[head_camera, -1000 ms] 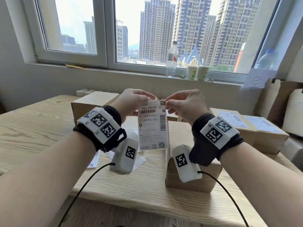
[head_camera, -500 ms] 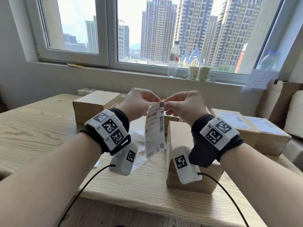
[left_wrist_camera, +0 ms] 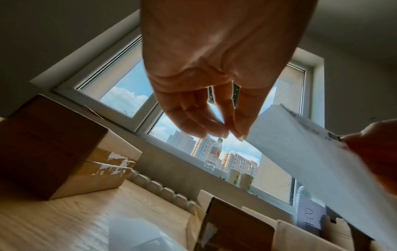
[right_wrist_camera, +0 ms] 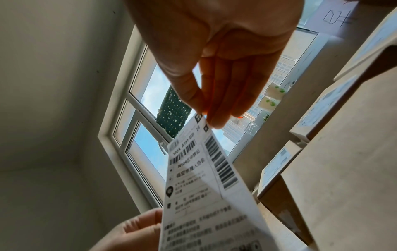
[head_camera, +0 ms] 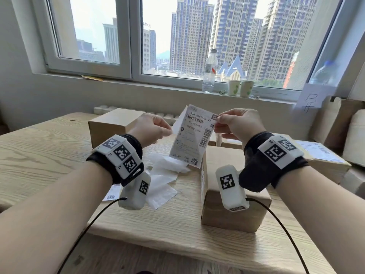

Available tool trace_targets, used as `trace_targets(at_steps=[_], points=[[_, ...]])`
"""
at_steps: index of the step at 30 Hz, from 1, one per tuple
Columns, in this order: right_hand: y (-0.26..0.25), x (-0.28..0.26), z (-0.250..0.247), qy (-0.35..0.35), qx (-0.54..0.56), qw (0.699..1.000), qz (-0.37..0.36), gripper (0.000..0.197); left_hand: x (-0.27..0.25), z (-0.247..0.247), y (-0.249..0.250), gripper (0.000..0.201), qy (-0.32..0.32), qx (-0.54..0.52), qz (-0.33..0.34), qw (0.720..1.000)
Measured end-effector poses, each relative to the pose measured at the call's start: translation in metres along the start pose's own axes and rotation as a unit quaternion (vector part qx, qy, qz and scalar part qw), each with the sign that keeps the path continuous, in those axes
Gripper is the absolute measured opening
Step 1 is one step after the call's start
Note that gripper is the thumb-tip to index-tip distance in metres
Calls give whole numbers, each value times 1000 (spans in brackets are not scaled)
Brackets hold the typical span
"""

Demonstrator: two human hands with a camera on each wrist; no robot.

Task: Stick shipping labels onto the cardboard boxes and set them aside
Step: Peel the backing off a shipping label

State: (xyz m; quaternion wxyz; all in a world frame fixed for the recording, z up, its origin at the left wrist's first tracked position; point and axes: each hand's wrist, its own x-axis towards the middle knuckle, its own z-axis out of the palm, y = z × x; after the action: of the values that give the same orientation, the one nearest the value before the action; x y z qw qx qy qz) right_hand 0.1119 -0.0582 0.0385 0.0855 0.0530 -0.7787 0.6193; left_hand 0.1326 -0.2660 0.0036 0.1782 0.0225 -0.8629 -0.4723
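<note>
A printed shipping label [head_camera: 194,135] hangs in the air between both hands, over the table. My right hand [head_camera: 217,122] pinches its top right corner, seen close in the right wrist view where the label [right_wrist_camera: 204,183] hangs from the right hand [right_wrist_camera: 206,117]. My left hand [head_camera: 168,129] pinches the white backing sheet [head_camera: 177,124], which is peeled away from the label's left edge. In the left wrist view the left hand [left_wrist_camera: 240,135] holds the backing sheet [left_wrist_camera: 311,163] at its corner. A plain cardboard box [head_camera: 227,218] stands below my right wrist.
Another cardboard box [head_camera: 115,123] stands at the back left. Boxes bearing labels [head_camera: 320,153] lie at the right. Loose backing sheets [head_camera: 164,178] lie on the wooden table [head_camera: 49,151]. A bottle [head_camera: 210,72] and two paper cups [head_camera: 240,88] stand on the windowsill.
The hands have drawn apart and risen. The backing sheet has come away from the label toward the left, and the label now tilts with its printed side to me.
</note>
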Motion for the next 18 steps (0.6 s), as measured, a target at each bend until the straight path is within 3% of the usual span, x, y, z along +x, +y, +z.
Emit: trace_targets(at_steps=[9,18], points=[[-3,1,-13,18,70,997,25,11,9,-14,-32,8,-10,88,-85,992],[5,2,-28,46,110,993,23,10,10,-16,-60,11,-52,254,-156,953]])
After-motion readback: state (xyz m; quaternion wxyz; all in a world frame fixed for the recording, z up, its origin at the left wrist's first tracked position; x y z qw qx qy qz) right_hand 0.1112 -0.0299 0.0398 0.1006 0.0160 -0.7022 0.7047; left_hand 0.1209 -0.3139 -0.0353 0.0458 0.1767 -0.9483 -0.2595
